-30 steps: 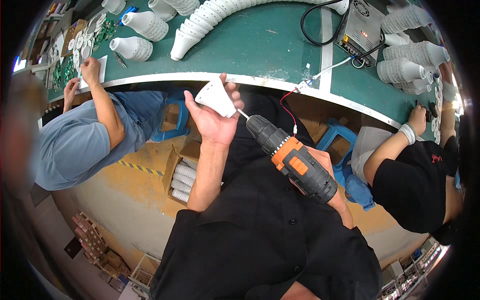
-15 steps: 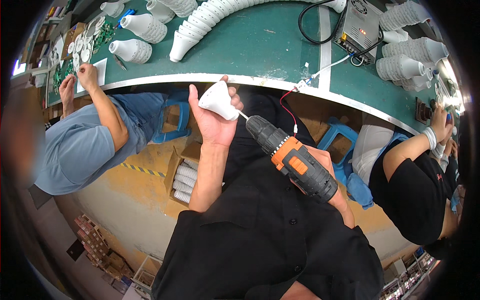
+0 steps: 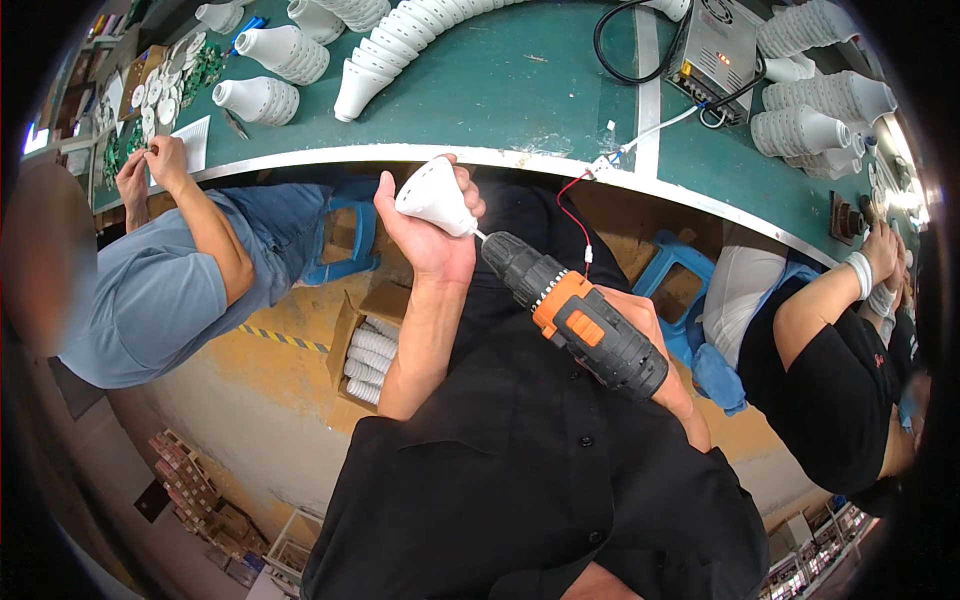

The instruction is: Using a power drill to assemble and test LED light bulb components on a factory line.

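Note:
Cradled in my left hand (image 3: 440, 245) is a white cone-shaped lamp housing (image 3: 432, 198), its wide end tilted up and left, my fingers curled behind it. A black and orange cordless drill (image 3: 575, 318) is gripped by my right hand (image 3: 650, 325), which is mostly hidden beneath the tool's body. The drill points up and left, and its thin bit (image 3: 480, 235) meets the narrow end of the housing. How deep the bit sits cannot be made out. Both hands are in front of my body, just short of the table edge.
The green table (image 3: 480, 100) bears nested white housings (image 3: 400, 45) and a metal power supply (image 3: 718, 60) with cables. A thin red wire (image 3: 565, 205) hangs off its edge. Co-workers sit left (image 3: 170, 290) and right (image 3: 830, 370). A carton of housings (image 3: 350, 335) stands below.
The drill has shifted slightly up and left, its chuck now closer to the housing. My left hand and the housing have barely moved. The left co-worker's hands have come closer together.

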The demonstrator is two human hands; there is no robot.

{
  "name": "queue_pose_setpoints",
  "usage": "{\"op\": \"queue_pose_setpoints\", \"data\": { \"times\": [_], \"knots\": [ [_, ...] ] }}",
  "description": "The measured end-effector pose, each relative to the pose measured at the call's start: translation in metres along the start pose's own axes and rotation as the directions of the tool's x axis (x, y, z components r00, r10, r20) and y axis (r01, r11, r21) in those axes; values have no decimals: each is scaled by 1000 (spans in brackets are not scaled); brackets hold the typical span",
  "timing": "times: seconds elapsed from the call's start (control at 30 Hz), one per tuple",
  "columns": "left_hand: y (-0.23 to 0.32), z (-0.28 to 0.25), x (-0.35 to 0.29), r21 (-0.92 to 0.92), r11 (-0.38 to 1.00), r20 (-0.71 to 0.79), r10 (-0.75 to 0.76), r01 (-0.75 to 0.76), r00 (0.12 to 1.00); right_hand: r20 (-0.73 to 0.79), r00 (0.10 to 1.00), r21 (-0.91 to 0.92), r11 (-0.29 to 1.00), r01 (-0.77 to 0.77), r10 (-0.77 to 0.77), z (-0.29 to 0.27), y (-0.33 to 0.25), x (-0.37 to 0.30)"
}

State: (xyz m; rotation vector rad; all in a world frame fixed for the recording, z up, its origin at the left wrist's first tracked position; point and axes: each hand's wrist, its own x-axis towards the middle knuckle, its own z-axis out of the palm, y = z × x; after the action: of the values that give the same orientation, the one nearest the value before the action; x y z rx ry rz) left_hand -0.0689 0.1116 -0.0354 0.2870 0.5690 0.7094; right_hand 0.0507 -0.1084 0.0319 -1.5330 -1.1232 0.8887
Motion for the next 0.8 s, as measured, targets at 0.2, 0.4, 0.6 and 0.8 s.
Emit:
{"op": "queue_pose_setpoints", "data": {
  "times": [0.2,0.4,0.6,0.8],
  "knots": [
    [-3,8,-3,78,996,-3,51,-50,999,10,999,22,999,-37,37,0,-2,0],
    [-6,11,-5,136,986,-25,104,-100,994,14,998,23,998,-55,54,-1,-1,-2],
    [-7,10,-4,250,948,21,199,-198,980,-4,1000,16,1000,11,-11,-2,1,1],
    [-8,10,-2,249,945,7,216,-211,976,34,999,-34,999,-28,29,-6,-1,4]
  ]
}}
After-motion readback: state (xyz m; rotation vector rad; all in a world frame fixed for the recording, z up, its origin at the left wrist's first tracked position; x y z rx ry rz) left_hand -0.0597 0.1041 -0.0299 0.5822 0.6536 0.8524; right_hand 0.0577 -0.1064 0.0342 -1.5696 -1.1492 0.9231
